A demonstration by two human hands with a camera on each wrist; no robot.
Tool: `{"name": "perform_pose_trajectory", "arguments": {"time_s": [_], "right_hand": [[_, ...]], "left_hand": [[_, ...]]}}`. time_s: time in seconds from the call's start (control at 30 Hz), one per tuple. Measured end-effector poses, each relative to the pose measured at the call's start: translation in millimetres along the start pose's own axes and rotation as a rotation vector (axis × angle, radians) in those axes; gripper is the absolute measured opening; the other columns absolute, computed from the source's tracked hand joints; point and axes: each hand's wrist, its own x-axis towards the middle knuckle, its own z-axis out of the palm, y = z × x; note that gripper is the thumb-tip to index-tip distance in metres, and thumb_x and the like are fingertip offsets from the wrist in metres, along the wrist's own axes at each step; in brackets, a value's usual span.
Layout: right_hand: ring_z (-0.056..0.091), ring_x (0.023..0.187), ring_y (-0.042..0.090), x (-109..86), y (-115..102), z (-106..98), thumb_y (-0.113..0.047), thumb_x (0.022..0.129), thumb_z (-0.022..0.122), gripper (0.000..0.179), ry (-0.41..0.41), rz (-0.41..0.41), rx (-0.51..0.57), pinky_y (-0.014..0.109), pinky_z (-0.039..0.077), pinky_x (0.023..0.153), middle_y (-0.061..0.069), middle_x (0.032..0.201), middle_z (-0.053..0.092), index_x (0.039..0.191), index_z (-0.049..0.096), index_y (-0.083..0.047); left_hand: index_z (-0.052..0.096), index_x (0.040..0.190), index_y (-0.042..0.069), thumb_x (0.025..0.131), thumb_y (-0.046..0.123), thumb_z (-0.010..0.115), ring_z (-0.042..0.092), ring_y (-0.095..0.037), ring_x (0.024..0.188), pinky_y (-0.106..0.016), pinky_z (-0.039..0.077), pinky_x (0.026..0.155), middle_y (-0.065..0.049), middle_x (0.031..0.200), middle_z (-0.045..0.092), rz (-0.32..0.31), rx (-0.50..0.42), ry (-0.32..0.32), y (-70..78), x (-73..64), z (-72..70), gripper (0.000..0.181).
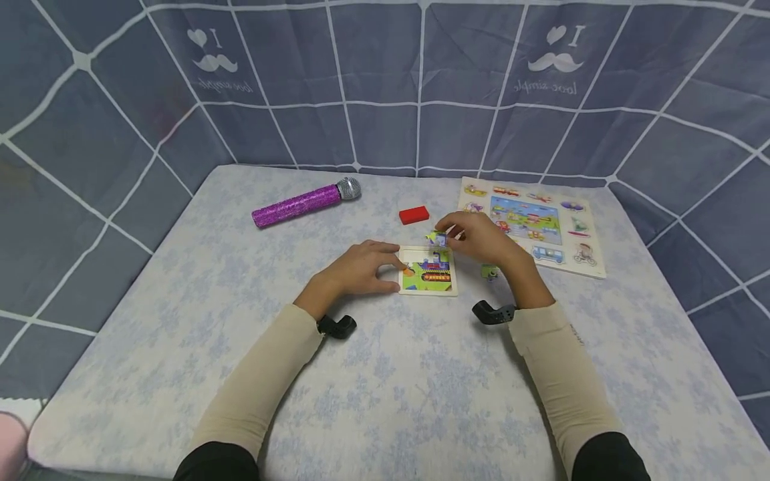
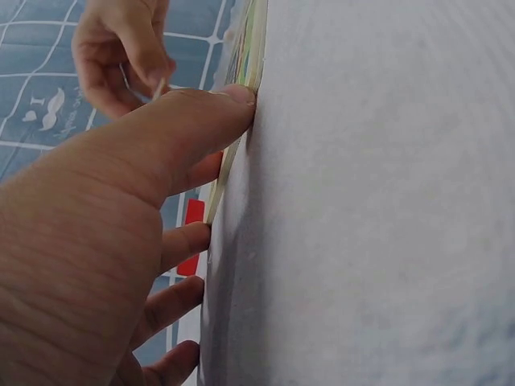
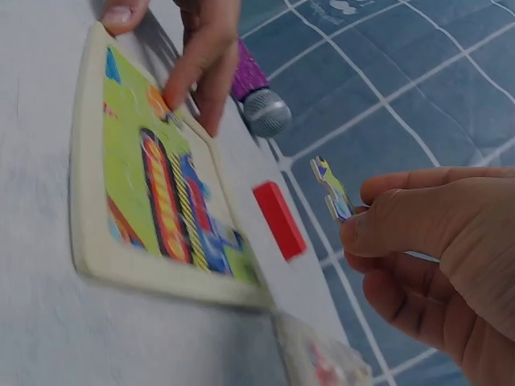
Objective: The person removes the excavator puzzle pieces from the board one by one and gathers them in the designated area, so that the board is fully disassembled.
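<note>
A small wooden jigsaw tray (image 1: pixel 428 292), showing a green picture with a vehicle, lies flat at mid-table. My left hand (image 1: pixel 363 267) rests at its left side, thumb at the near corner and fingers spread along the edge, as the left wrist view also shows. One fingertip touches an orange part of the picture. Above the tray's far right corner, my right hand (image 1: pixel 481 239) pinches a jigsaw piece (image 3: pixel 336 193) between thumb and index finger. In the right wrist view, a pale bare area shows along the tray's far side. Another loose piece (image 1: pixel 489 271) lies under the right wrist.
Behind the tray lies a red block (image 1: pixel 414 214). A glittery purple microphone (image 1: pixel 307 203) is at the back left. At the back right, a larger picture puzzle board (image 1: pixel 577 257) lies partly behind the right hand. Grey gridded cloth (image 1: pixel 385 80) hangs beyond the table.
</note>
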Motion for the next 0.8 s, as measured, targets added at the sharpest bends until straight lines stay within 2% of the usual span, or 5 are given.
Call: {"name": "perform_pose_trajectory", "arguments": {"time_s": [0.1,0.33,0.5,0.67,0.8], "right_hand": [[0.066,0.104,0.032,-14.8,7.5,-11.8,0.002,0.095,0.065,0.028,0.030,0.002,0.004,0.049,0.053,0.088,0.017,0.121,0.067,0.122,0.067,0.000],[0.065,0.105,0.038,-72.0,40.1,-34.9,0.002,0.097,0.063,0.025,0.066,0.119,0.003,0.052,0.052,0.089,0.020,0.122,0.066,0.122,0.066,0.001],[0.068,0.100,0.035,-106.2,65.4,-38.9,0.003,0.094,0.067,0.023,0.040,0.207,-0.035,0.046,0.055,0.081,0.019,0.118,0.067,0.116,0.070,-0.001],[0.067,0.092,0.025,-114.3,72.3,-39.6,0.004,0.093,0.068,0.023,0.003,0.220,-0.051,0.038,0.052,0.074,0.012,0.110,0.071,0.112,0.075,-0.006],[0.065,0.093,0.025,-112.5,71.0,-40.3,0.003,0.092,0.068,0.022,-0.028,0.192,-0.095,0.040,0.050,0.074,0.010,0.110,0.072,0.111,0.076,-0.006]], "left_hand": [[0.069,0.131,0.026,0.091,0.045,0.072,0.038,-0.033,0.142,-0.058,0.032,0.109,-0.007,0.155,0.044,-0.003,0.004,0.004,-1.0,-0.9,1.6,0.044],[0.070,0.129,0.025,0.091,0.044,0.073,0.038,-0.034,0.141,-0.060,0.032,0.109,-0.008,0.155,0.045,0.023,-0.008,0.021,0.8,-1.2,1.2,0.043],[0.070,0.129,0.026,0.091,0.045,0.073,0.037,-0.033,0.142,-0.060,0.032,0.109,-0.007,0.155,0.045,0.019,-0.011,0.010,1.0,-1.6,2.7,0.042],[0.070,0.129,0.027,0.091,0.045,0.073,0.037,-0.033,0.142,-0.059,0.032,0.109,-0.007,0.155,0.044,0.021,-0.009,0.008,0.6,-2.1,2.4,0.042],[0.069,0.130,0.027,0.091,0.045,0.073,0.037,-0.033,0.142,-0.060,0.031,0.109,-0.008,0.155,0.045,0.030,0.001,0.020,0.1,-2.2,1.4,0.043]]}}
